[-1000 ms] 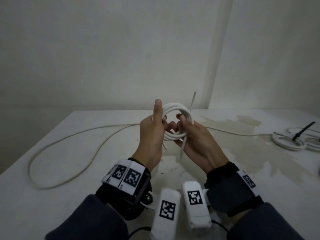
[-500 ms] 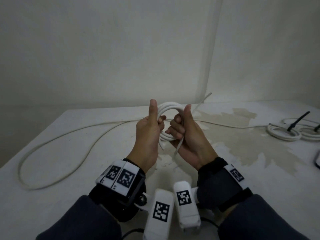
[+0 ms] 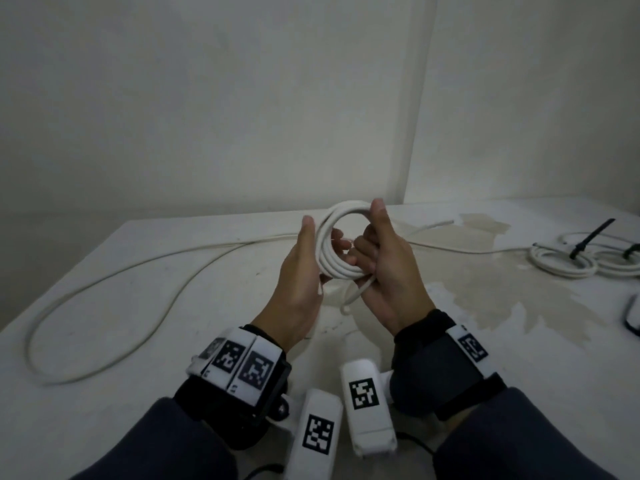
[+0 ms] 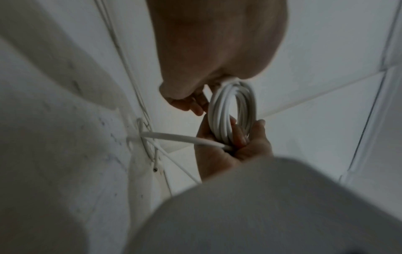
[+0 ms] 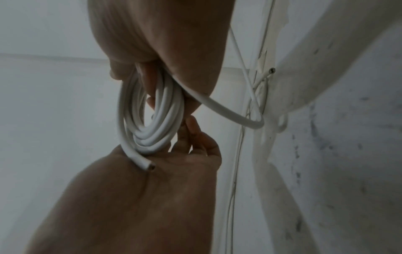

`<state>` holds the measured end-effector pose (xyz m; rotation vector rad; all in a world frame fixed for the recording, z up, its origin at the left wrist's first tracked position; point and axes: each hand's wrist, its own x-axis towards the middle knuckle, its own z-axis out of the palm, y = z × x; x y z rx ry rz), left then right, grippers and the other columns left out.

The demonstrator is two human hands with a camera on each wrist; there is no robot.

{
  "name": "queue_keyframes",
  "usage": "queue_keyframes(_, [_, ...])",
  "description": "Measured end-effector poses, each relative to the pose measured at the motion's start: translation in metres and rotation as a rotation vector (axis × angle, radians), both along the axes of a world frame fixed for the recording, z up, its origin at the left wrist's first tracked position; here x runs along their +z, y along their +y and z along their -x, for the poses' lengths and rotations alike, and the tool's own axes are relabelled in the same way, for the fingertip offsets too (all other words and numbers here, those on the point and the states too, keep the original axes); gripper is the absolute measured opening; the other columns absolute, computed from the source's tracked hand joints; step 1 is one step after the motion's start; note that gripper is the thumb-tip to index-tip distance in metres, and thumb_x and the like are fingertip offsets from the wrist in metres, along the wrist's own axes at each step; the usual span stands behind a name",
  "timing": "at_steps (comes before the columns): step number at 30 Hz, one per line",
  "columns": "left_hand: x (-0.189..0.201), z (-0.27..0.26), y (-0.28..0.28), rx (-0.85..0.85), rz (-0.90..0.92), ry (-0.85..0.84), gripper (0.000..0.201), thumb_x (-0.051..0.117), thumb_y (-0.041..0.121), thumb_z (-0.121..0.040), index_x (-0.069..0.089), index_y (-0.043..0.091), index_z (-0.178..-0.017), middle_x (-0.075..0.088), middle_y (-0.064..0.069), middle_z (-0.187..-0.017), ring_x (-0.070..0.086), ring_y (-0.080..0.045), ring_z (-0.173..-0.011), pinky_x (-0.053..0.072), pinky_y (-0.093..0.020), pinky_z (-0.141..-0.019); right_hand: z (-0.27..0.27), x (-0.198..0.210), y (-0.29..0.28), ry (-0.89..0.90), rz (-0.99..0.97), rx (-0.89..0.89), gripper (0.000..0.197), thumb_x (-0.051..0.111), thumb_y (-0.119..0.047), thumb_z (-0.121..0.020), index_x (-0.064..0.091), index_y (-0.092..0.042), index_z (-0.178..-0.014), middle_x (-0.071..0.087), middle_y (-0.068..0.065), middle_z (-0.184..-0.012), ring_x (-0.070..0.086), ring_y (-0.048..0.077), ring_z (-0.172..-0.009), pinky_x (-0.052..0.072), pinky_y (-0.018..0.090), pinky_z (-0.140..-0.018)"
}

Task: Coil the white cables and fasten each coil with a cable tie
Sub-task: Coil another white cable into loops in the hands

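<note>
I hold a white cable coil [image 3: 330,263] upright above the table [image 3: 173,341] between both hands. My left hand [image 3: 317,237] grips its left side, fingers through the ring and thumb straight up. My right hand [image 3: 372,230] is curled round the right side, thumb over the top. A loose tail [image 3: 353,294] hangs below the coil. In the right wrist view the coil [image 5: 161,123] rests in the left palm, with a cut end [image 5: 146,165] showing. In the left wrist view the right fingers wrap the coil [image 4: 219,110], and a tail [image 4: 185,138] sticks out leftward.
A long uncoiled white cable [image 3: 104,289] loops over the table's left half. Another run of cable [image 3: 485,251] leads right. Two tied coils [image 3: 561,263] with black cable ties [image 3: 592,233] lie at the far right. A dark object [image 3: 633,317] sits at the right edge.
The stiff cable end that stood upright behind the coil has swung right and down. My right thumb has come up over the coil's top, and both hands sit slightly lower.
</note>
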<state>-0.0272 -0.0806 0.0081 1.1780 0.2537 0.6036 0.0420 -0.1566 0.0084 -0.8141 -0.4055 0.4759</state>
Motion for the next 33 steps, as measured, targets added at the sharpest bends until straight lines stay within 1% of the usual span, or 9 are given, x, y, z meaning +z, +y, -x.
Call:
queue_keyframes(4, [-0.002, 0.002, -0.003, 0.06, -0.315, -0.039, 0.032, 0.032, 0.028, -0.104, 0.059, 0.012, -0.102, 0.063, 0.014, -0.072, 0.058, 0.004, -0.066, 0.046, -0.012, -0.065, -0.005, 0.001, -0.004, 0.051, -0.078, -0.05, 0.03, 0.059, -0.045, -0.086, 0.046, -0.021, -0.072, 0.017, -0.007, -0.05, 0.022, 0.005, -0.037, 0.032, 0.018, -0.041])
queue_keyframes(7, [0.0, 0.003, 0.0, 0.123, -0.426, -0.075, 0.021, 0.047, 0.019, -0.099, 0.054, 0.02, -0.118, 0.06, 0.001, -0.084, 0.057, 0.003, -0.063, 0.045, -0.011, -0.062, -0.008, 0.002, -0.007, 0.127, -0.124, -0.051, 0.045, 0.057, -0.044, -0.091, 0.037, -0.021, -0.058, 0.015, -0.006, -0.049, 0.021, 0.005, -0.037, 0.034, 0.018, -0.041])
queue_keyframes(14, [-0.001, 0.003, 0.007, 0.303, -0.618, -0.13, 0.013, 0.057, 0.013, -0.094, 0.069, 0.011, -0.098, 0.069, -0.004, -0.092, 0.065, -0.019, -0.083, 0.054, -0.032, -0.078, -0.012, 0.002, -0.01, 0.174, -0.136, -0.107, 0.046, 0.057, -0.044, -0.091, 0.034, -0.019, -0.06, 0.017, -0.005, -0.051, 0.026, 0.006, -0.036, 0.04, 0.019, -0.042])
queue_keyframes(21, [0.006, 0.008, 0.01, 0.208, -0.584, -0.158, 0.015, 0.058, 0.01, -0.092, 0.072, 0.004, -0.095, 0.067, 0.011, -0.068, 0.056, 0.003, -0.062, 0.045, -0.012, -0.063, -0.016, 0.0, -0.01, 0.205, -0.151, -0.1, 0.048, 0.059, -0.044, -0.09, 0.034, -0.019, -0.058, 0.019, -0.005, -0.05, 0.024, 0.007, -0.037, 0.042, 0.02, -0.045])
queue_keyframes(24, [0.009, 0.009, 0.011, 0.135, -0.597, -0.124, 0.008, 0.066, 0.006, -0.086, 0.072, 0.011, -0.089, 0.069, 0.011, -0.07, 0.058, 0.002, -0.063, 0.046, -0.013, -0.065, -0.016, -0.003, -0.01, 0.209, -0.178, -0.047, 0.048, 0.062, -0.045, -0.088, 0.036, -0.019, -0.056, 0.021, -0.005, -0.047, 0.025, 0.007, -0.037, 0.053, 0.032, -0.08])
queue_keyframes(26, [0.006, 0.007, 0.014, 0.176, -0.653, -0.085, 0.009, 0.07, 0.011, -0.084, 0.072, 0.02, -0.085, 0.068, 0.005, -0.086, 0.056, -0.001, -0.072, 0.046, -0.015, -0.069, -0.015, -0.002, -0.009, 0.211, -0.183, 0.007, 0.048, 0.061, -0.047, -0.086, 0.036, -0.02, -0.056, 0.022, -0.005, -0.045, 0.025, 0.007, -0.037, 0.046, 0.047, -0.099])
queue_keyframes(28, [0.003, 0.005, 0.016, 0.25, -0.666, -0.048, 0.011, 0.07, 0.018, -0.084, 0.069, 0.029, -0.083, 0.058, 0.003, -0.103, 0.054, -0.001, -0.087, 0.045, -0.012, -0.073, -0.011, 0.0, -0.008, 0.219, -0.171, 0.049, 0.048, 0.056, -0.048, -0.09, 0.035, -0.019, -0.058, 0.022, -0.006, -0.044, 0.026, 0.006, -0.036, 0.059, 0.037, -0.073])
queue_keyframes(30, [0.002, 0.004, 0.016, 0.263, -0.639, -0.065, 0.011, 0.067, 0.019, -0.087, 0.066, 0.03, -0.085, 0.056, -0.001, -0.11, 0.056, -0.007, -0.101, 0.046, -0.01, -0.076, -0.007, 0.002, -0.005, 0.201, -0.122, 0.067, 0.047, 0.051, -0.048, -0.093, 0.035, -0.018, -0.06, 0.023, -0.006, -0.044, 0.026, 0.004, -0.035, 0.045, 0.019, -0.044])
queue_keyframes(33, [0.003, 0.004, 0.015, 0.181, -0.647, -0.09, 0.007, 0.059, 0.013, -0.092, 0.06, 0.018, -0.088, 0.064, -0.003, -0.097, 0.064, -0.015, -0.09, 0.05, -0.02, -0.072, -0.003, 0.0, -0.002, 0.184, -0.056, 0.062, 0.048, 0.048, -0.049, -0.094, 0.035, -0.018, -0.06, 0.025, -0.007, -0.044, 0.026, 0.004, -0.035, 0.034, 0.016, -0.038])
